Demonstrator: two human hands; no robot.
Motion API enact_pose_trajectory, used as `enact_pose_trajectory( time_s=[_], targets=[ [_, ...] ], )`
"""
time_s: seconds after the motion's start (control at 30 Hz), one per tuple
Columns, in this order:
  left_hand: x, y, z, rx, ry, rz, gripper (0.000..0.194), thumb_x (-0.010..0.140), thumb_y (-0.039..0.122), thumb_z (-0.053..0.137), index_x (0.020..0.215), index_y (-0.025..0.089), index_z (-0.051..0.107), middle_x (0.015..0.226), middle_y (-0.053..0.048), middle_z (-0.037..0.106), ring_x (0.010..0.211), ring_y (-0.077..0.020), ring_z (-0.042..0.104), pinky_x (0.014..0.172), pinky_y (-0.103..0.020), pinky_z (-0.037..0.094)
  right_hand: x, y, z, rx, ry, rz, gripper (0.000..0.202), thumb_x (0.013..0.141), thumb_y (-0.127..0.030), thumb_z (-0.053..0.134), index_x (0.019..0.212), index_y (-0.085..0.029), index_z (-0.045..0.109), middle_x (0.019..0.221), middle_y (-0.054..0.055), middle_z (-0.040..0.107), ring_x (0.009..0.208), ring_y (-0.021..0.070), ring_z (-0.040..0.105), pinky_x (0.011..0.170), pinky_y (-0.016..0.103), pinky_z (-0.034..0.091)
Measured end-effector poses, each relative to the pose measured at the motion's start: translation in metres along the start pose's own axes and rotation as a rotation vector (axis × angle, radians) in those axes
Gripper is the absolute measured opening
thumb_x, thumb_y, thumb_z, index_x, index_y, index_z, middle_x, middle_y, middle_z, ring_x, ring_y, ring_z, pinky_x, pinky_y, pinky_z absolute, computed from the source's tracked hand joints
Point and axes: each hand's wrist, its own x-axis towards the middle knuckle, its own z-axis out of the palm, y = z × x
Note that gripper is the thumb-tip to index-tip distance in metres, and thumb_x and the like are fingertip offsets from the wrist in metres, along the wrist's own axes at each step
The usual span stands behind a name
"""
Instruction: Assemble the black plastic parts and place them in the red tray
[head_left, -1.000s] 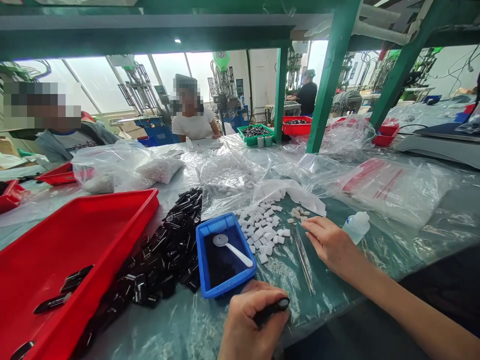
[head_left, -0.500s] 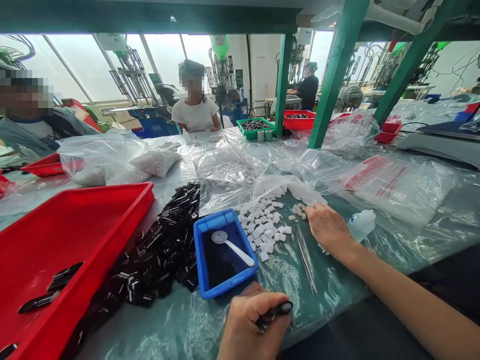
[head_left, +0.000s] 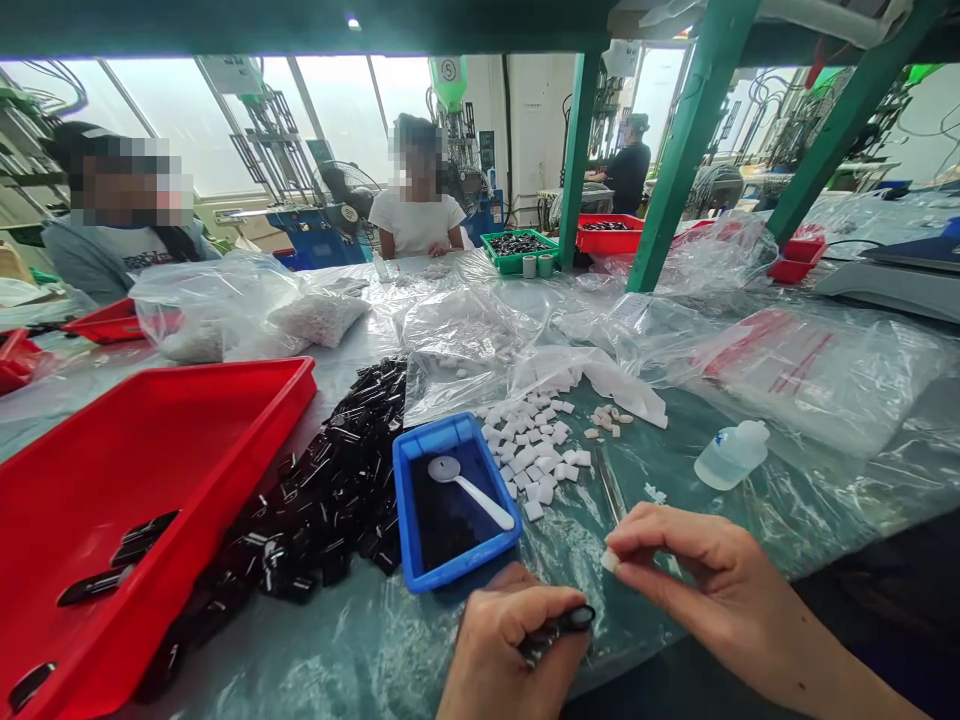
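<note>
The left hand (head_left: 510, 645) is gripping a black part (head_left: 551, 632), fingers curled around it, apparently so its round end is sticking out free. The right hand (head_left: 720, 585) is pinching a pale bit (head_left: 610, 562) with narrow fingers, probably because it is so small. Both hands are working near the bench's (head_left: 322, 650) close edge; white pads (head_left: 534, 462) are lying beyond, presumably for easy reach. The left fingers are hiding most of the black part, and the right hand is covering the tweezers' (head_left: 610, 488) near end.
</note>
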Motion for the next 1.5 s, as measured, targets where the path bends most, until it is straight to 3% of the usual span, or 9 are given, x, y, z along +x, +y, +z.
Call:
enact_pose_trajectory(
  time_s=[0.1,0.33,0.63,0.87,1.13,1.5],
  targets=[
    [0.0,0.001,0.0,-0.003,-0.013,-0.005,0.014,0.076,0.008,0.064,0.077,0.009,0.078,0.053,-0.003,0.06,0.05,-0.0127,0.054,0.047,-0.02,0.038,-0.004,-0.002,0.011,0.163,-0.031,-0.01,0.009,0.087,-0.014,0.058,0.084,-0.02,0.065,0.077,0.0,0.065,0.068,0.0108,0.062,0.062,0.019,0.049],
    [0.001,0.003,-0.001,0.034,-0.073,-0.023,0.014,0.075,0.006,0.063,0.067,0.01,0.074,0.051,-0.004,0.061,0.054,-0.0141,0.055,0.05,-0.02,0.038,-0.006,0.001,0.018,0.185,-0.068,-0.111,0.015,0.087,-0.008,0.057,0.09,-0.019,0.067,0.081,0.001,0.064,0.071,0.0105,0.063,0.065,0.019,0.049],
    [0.001,0.005,0.0,0.028,-0.052,-0.029,0.015,0.074,0.006,0.065,0.064,0.014,0.072,0.052,-0.001,0.059,0.053,-0.0137,0.055,0.052,-0.02,0.04,-0.005,-0.003,0.019,0.028,-0.065,-0.319,0.019,0.088,-0.005,0.054,0.096,-0.017,0.067,0.081,0.004,0.06,0.069,0.0107,0.059,0.06,0.018,0.049],
    [0.0,0.005,0.001,0.0,-0.019,-0.011,0.018,0.074,0.004,0.063,0.072,0.015,0.077,0.051,0.001,0.057,0.05,-0.0129,0.053,0.05,-0.021,0.039,-0.006,-0.006,0.016,-0.084,-0.11,-0.382,0.019,0.092,-0.008,0.048,0.1,-0.015,0.064,0.082,0.006,0.058,0.072,0.0127,0.056,0.062,0.022,0.049],
    [0.001,0.006,0.001,0.009,-0.031,-0.014,0.017,0.074,0.004,0.062,0.065,0.013,0.073,0.051,-0.001,0.058,0.05,-0.0125,0.053,0.05,-0.02,0.039,-0.007,0.0,0.016,-0.164,-0.148,-0.428,0.02,0.095,-0.009,0.04,0.094,-0.015,0.059,0.081,0.005,0.056,0.073,0.0137,0.052,0.063,0.024,0.044],
    [0.0,0.003,0.002,-0.002,-0.044,-0.003,0.018,0.077,0.007,0.061,0.069,0.015,0.075,0.05,-0.001,0.063,0.049,-0.0125,0.051,0.05,-0.021,0.038,0.005,-0.007,0.008,-0.161,-0.236,-0.486,0.018,0.094,-0.006,0.043,0.097,-0.013,0.06,0.081,0.006,0.059,0.072,0.0134,0.05,0.064,0.024,0.045]
  ],
)
